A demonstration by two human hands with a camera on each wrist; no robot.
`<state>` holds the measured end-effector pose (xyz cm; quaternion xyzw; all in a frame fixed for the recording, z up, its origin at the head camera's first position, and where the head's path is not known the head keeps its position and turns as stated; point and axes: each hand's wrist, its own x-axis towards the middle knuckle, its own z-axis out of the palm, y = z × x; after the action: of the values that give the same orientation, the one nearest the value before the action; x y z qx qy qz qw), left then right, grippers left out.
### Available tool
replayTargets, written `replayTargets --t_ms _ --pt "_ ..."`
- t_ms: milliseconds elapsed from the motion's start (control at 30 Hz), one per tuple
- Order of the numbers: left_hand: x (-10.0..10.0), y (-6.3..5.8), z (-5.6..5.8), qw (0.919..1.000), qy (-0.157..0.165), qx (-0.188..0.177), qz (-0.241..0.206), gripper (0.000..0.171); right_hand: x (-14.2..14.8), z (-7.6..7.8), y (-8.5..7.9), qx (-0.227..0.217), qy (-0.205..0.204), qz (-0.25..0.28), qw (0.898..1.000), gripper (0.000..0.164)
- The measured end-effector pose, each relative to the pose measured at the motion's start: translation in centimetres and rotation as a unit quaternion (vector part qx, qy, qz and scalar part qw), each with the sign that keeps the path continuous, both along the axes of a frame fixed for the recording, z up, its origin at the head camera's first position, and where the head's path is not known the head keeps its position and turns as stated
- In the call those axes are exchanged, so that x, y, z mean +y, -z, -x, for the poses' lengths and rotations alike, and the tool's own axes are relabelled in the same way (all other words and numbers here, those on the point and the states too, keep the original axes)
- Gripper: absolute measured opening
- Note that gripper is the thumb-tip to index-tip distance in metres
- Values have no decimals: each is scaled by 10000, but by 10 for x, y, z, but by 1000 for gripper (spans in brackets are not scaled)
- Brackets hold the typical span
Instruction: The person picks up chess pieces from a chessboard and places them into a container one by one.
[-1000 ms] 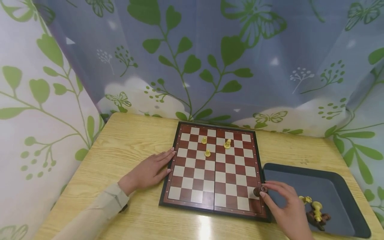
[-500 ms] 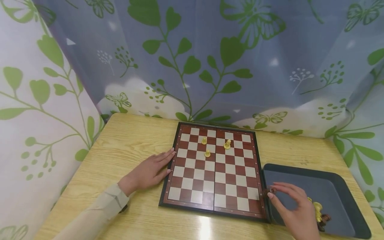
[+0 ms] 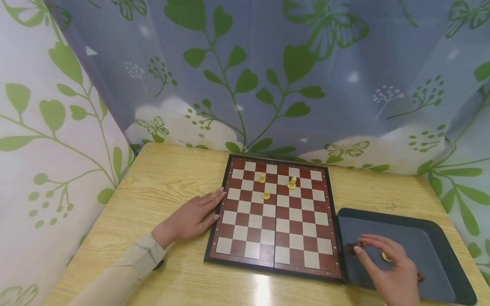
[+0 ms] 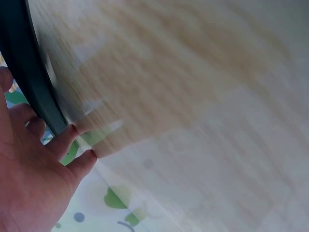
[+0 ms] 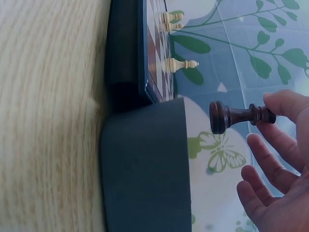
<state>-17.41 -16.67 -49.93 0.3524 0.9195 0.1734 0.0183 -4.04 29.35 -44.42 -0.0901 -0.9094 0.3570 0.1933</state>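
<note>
Over the left part of the dark grey tray (image 3: 405, 227), my right hand (image 3: 396, 270) pinches a dark brown chess rook (image 5: 218, 117) by its top, between thumb and index finger. The rook's base points away from the fingers, above the tray's rim in the right wrist view. My left hand (image 3: 188, 223) rests with extended fingers against the left edge of the chessboard (image 3: 252, 250). On the board's far half stand two small cream pawns, one pawn (image 3: 262, 179) behind the other pawn (image 3: 266, 195), and a taller cream chess piece (image 3: 292, 183).
Other chess pieces lie in the tray, mostly hidden by my right hand; a bit of a yellow piece (image 3: 386, 256) and a brown piece (image 3: 420, 277) show. The tray sits against the board's right side on the wooden table (image 3: 172, 170). A patterned curtain (image 3: 260, 106) hangs behind.
My right hand has carried the rook rightward from the board's near right corner, across its edge, to above the tray. The left hand stays at the board's left edge.
</note>
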Motion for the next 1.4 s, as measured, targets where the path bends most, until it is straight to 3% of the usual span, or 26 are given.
replayTargets --t_ms 367,633,1100,1233,1400 --pt "0 1 0 10000 30 -2 -73 63 8 -7 1 -201 724 134 9971 17" --pt "-1 3 1 10000 33 8 -54 63 15 -12 4 -612 1160 198 9912 20" --pt "-1 2 3 10000 -11 -58 37 63 37 -19 7 181 1055 -97 9942 20" --pt "-1 3 2 10000 -15 -47 20 63 44 -22 7 233 1209 -150 9923 19" --pt "0 1 2 10000 -12 -55 13 63 55 -25 10 -115 1819 -297 9828 22"
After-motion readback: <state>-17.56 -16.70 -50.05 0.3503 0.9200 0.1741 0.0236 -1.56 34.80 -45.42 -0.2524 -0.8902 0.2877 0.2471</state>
